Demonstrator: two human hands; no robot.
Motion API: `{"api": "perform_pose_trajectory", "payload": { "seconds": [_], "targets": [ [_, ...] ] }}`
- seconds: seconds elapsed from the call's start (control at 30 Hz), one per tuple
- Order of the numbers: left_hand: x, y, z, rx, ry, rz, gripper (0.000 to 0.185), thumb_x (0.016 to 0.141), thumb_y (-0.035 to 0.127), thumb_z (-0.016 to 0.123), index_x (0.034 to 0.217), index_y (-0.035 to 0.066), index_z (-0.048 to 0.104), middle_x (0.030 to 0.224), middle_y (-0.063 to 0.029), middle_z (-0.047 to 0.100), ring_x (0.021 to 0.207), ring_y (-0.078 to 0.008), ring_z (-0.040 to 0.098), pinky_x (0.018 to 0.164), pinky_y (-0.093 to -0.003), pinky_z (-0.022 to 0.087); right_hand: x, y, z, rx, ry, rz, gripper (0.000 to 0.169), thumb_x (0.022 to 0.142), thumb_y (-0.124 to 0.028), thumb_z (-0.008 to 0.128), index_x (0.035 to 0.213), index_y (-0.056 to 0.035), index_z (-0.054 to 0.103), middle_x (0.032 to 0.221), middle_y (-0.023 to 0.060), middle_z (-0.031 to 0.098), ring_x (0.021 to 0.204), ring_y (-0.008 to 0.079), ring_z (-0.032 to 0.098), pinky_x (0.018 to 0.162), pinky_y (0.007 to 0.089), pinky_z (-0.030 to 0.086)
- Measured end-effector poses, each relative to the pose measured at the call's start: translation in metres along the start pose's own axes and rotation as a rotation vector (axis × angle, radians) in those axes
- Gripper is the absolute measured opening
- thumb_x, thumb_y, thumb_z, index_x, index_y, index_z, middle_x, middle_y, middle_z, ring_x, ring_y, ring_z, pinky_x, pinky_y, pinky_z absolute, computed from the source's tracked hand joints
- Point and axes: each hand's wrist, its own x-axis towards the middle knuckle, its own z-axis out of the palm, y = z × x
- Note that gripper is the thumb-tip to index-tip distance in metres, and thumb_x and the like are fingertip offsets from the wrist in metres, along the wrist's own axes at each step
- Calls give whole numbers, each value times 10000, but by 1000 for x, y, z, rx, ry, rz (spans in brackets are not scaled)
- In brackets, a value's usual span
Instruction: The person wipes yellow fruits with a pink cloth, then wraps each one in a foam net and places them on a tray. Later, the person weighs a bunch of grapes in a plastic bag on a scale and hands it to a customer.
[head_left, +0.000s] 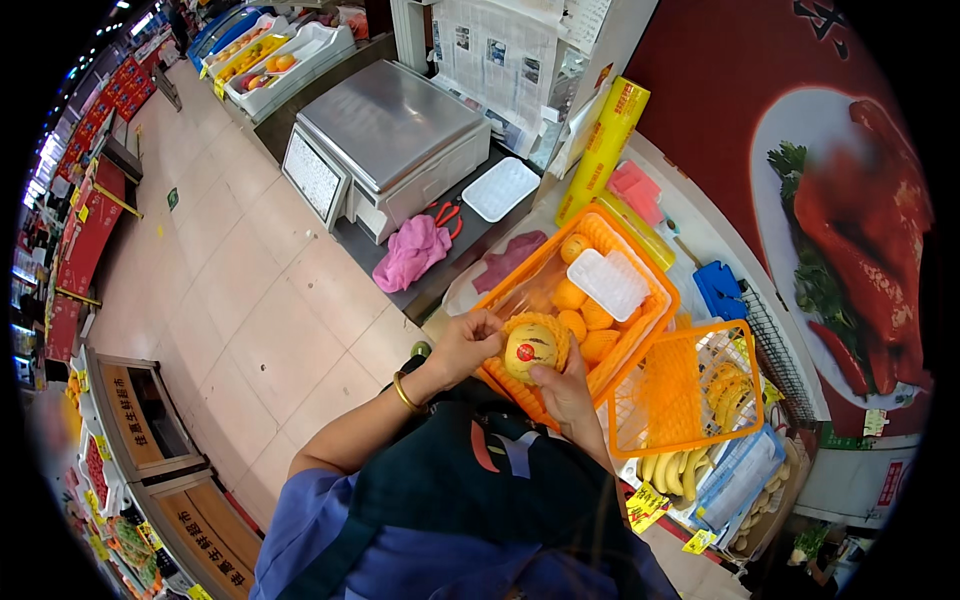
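Observation:
A pale yellow pepino-like fruit (534, 354) with dark streaks and a red sticker rests in my right hand (566, 390), my thumb across its lower side. An orange foam net sleeve (551, 330) wraps its upper edge. My left hand (461, 349), with a gold bangle at the wrist, pinches the sleeve's left side between thumb and fingers. Both hands are over the near part of an orange plastic basket (664, 300). Inside lie several fruits in foam nets (598, 345) and a white foam tray (607, 281).
Beyond the basket, a weighing scale (390, 124) shares the counter with a pink cloth (412, 251), red-handled scissors (450, 217) and a white tray (501, 187). Yellow film rolls (604, 150) stand behind. To the right are a second orange basket (686, 454) and bananas (673, 474).

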Motion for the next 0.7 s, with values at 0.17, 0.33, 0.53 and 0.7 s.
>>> {"api": "perform_pose_trajectory", "payload": {
  "seconds": [0.17,0.33,0.53,0.7],
  "targets": [
    [-4,-1,6,25,68,152,67,873,62,593,917,20,564,752,56,526,638,-14,467,578,-161,385,1,0,0,-5,66,-9,717,699,76,676,1316,-25,326,1193,112,520,1100,216,541,952,335,448],
    [-9,-7,9,27,26,207,94,888,118,599,932,48,555,816,43,517,687,-25,463,609,-175,382,2,1,-5,-15,127,6,688,725,49,670,1312,-17,319,1180,117,520,1090,218,544,941,326,453],
    [-10,-1,18,-427,-40,-156,377,972,378,441,1228,101,433,1174,-45,502,1040,-132,517,857,-288,435,4,-2,-1,-155,103,58,699,739,-21,701,1318,10,309,1212,131,487,1120,214,514,942,313,442],
    [-2,-6,17,-740,-264,-296,582,946,481,422,1371,95,327,1349,-90,443,1242,-231,452,1048,-402,372,7,12,-9,-559,51,-45,734,760,-111,732,1335,31,297,1266,157,438,1154,226,480,942,305,434]
  ]
}}
